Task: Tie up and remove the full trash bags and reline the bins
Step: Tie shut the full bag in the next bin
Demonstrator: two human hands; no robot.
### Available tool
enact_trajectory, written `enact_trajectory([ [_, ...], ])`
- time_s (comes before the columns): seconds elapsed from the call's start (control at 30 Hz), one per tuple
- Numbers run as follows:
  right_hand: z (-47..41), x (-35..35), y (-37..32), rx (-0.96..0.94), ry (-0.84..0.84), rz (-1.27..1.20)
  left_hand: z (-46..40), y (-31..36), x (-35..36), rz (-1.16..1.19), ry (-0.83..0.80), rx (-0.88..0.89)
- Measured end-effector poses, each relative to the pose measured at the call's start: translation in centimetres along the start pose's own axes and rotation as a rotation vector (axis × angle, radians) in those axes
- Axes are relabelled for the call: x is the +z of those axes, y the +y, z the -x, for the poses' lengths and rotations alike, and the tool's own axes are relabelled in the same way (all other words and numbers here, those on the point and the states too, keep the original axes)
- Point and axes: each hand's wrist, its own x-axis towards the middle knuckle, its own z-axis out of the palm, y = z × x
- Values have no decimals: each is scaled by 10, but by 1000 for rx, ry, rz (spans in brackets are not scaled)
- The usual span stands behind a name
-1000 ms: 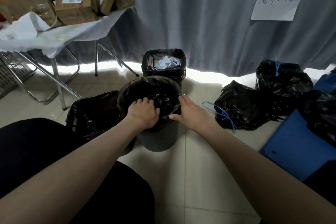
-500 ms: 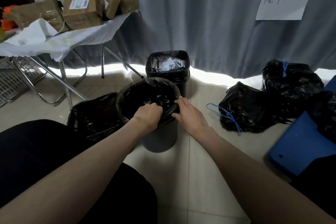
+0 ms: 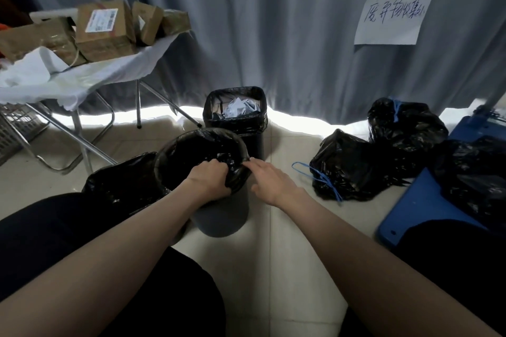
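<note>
A round grey bin (image 3: 223,217) stands on the floor before me, lined with a black bag (image 3: 191,150) folded over its rim. My left hand (image 3: 209,180) is closed on the bag's edge at the near right of the rim. My right hand (image 3: 269,179) rests just right of the rim, fingertips touching the bag's edge, fingers loosely spread. Behind it a square bin (image 3: 235,120) with a black liner holds crumpled paper. Two tied black bags (image 3: 347,167) (image 3: 405,128) with blue ties lie at the right. Another black bag (image 3: 120,180) lies left of the round bin.
A folding table (image 3: 90,76) with cardboard boxes stands at the back left, its metal legs reaching toward the bins. A blue plastic lid or bin (image 3: 421,205) with a black bag on it lies at the right. A grey curtain with a paper sign (image 3: 391,18) hangs behind.
My left hand has slid right along the rim and closed on the bag's edge. My right hand has drawn slightly outward from the rim. The view has tilted up a little.
</note>
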Motion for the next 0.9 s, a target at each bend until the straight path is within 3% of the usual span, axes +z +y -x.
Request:
enact_trajectory([
  [0.3,-1,-30,20,146,18,109,-57,9,-59,18,58,63],
  [0.53,-55,-76,31,253,72,160,-121,-11,-95,138,116,22],
  [0.9,-179,-66,50,276,73,138,-206,-57,-28,125,12,-271],
])
